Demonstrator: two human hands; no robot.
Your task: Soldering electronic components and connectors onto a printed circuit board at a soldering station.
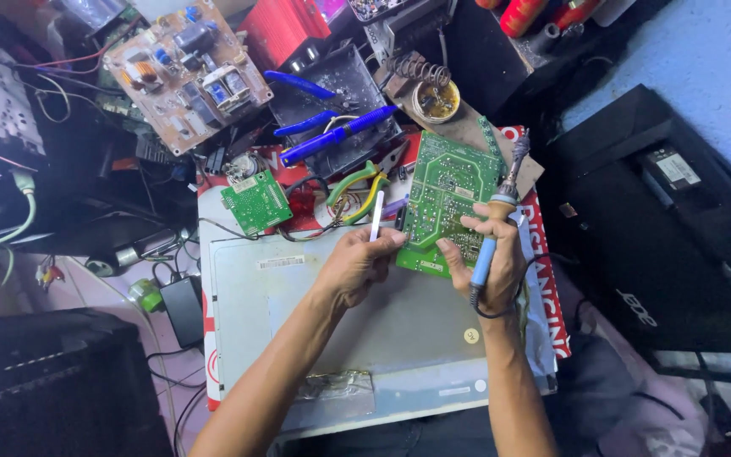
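My left hand (355, 264) grips a thin white stick-like tool (376, 217) and rests against the left edge of a large green circuit board (445, 188), solder side up. My right hand (491, 254) holds a soldering iron (501, 203) with a blue and tan handle, tip pointing up past the board's right edge; its fingers also steady the board's lower edge. The board lies on a grey metal monitor back panel (298, 296).
A small green board (256, 201) and green-yellow pliers (357, 188) lie left of the large board. Blue-handled tools (332, 135), a brown circuit board (186, 72) and a solder stand with coil (430, 85) sit behind. A black monitor (662, 220) lies right; cables (10, 237) left.
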